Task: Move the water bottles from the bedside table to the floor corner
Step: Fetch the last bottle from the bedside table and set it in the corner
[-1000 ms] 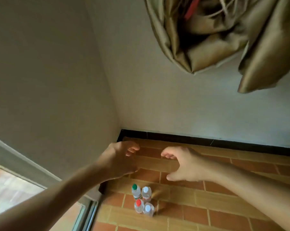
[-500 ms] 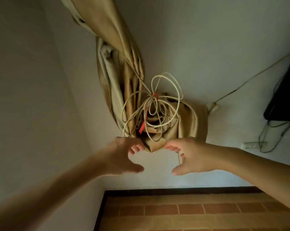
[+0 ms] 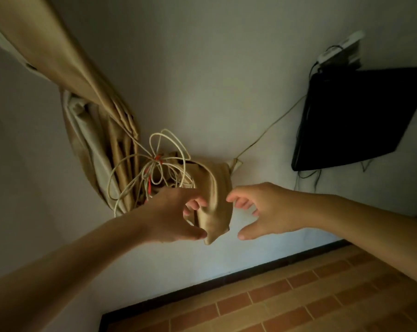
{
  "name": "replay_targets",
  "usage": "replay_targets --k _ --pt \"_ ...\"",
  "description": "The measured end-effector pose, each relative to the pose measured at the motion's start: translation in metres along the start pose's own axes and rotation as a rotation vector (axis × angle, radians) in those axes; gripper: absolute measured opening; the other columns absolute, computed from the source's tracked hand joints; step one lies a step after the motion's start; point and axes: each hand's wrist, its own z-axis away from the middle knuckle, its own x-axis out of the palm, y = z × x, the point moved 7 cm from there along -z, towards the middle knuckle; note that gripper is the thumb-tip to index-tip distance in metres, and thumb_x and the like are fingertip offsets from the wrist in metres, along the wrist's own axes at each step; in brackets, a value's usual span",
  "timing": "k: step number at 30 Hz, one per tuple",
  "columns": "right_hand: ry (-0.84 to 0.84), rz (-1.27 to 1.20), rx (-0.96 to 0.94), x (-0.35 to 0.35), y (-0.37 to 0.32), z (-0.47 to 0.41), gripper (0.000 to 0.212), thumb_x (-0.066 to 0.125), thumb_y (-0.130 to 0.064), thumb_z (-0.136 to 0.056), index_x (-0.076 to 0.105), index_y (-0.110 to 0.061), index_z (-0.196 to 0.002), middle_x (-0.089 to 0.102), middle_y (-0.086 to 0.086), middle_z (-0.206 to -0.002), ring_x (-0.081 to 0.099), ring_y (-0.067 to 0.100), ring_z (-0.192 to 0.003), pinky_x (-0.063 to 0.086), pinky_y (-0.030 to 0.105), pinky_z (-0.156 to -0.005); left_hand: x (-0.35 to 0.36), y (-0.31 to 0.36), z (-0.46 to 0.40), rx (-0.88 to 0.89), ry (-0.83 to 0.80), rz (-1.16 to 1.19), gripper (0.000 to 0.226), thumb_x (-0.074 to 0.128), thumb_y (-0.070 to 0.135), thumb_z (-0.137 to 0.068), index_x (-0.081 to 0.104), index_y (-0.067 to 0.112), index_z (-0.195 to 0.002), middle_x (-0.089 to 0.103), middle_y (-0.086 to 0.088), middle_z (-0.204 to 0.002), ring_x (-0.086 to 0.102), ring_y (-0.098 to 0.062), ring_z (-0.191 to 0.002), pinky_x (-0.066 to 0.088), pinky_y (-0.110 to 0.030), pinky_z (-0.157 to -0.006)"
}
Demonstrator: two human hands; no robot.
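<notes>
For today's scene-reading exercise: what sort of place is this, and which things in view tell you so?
Probably a corner of a bedroom or guest room: a tied-up gold curtain with looped cord, a wall-mounted black television, and a terracotta tile floor. Both hands, left hand and right hand, are empty.

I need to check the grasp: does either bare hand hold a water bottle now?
No, the left hand and right hand are both open and empty before the knotted tan curtain.
</notes>
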Motion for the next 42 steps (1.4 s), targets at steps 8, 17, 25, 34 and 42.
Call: replay_targets --k 8,17,25,34,42 --pt "0.184 -0.071 0.353 0.007 0.023 0.109 0.073 0.078 -0.041 -0.078 0.042 -0.036 -0.141 0.051 -0.009 -0.141 0.05 0.004 -0.116 0.048 0.029 -0.102 0.031 0.071 -0.013 0.251 -0.113 0.055 0.057 0.083 0.039 -0.068 0.059 0.032 -0.12 0.064 0.013 -0.113 0.062 -0.004 -0.098 0.057 -0.026 -0.086" --pt "0.338 -0.08 0.706 0.023 0.008 0.308 0.079 0.081 -0.042 -0.074 0.042 -0.034 -0.143 0.053 -0.006 -0.141 0.054 0.009 -0.122 0.052 0.035 -0.101 0.075 0.228 0.038 0.603 -0.246 0.122 0.051 0.082 0.035 -0.072 0.056 0.035 -0.117 0.059 0.015 -0.112 0.06 -0.008 -0.101 0.047 -0.012 -0.073" --pt "0.554 -0.155 1.062 0.059 -0.034 0.566 0.075 0.082 -0.034 -0.077 0.045 -0.028 -0.141 0.055 -0.003 -0.131 0.056 0.013 -0.12 0.05 0.027 -0.099 0.129 0.444 0.162 0.999 -0.425 0.196 0.055 0.084 0.038 -0.067 0.06 0.036 -0.116 0.062 0.016 -0.11 0.061 -0.003 -0.1 0.053 -0.017 -0.077" --pt "0.702 -0.173 1.485 0.153 -0.138 0.873 0.072 0.081 -0.034 -0.078 0.046 -0.024 -0.14 0.056 -0.002 -0.127 0.057 0.013 -0.114 0.049 0.017 -0.088 0.226 0.686 0.4 1.366 -0.671 0.265 0.054 0.087 0.038 -0.062 0.062 0.035 -0.11 0.063 0.013 -0.106 0.062 -0.005 -0.096 0.05 -0.014 -0.071" --pt "0.834 -0.229 1.831 0.234 -0.235 1.071 0.069 0.079 -0.035 -0.079 0.046 -0.026 -0.139 0.056 -0.002 -0.132 0.056 0.014 -0.12 0.051 0.028 -0.099 0.273 0.843 0.597 1.701 -0.863 0.302 0.048 0.089 0.035 -0.06 0.061 0.04 -0.099 0.066 0.014 -0.103 0.064 -0.003 -0.093 0.046 -0.01 -0.067"
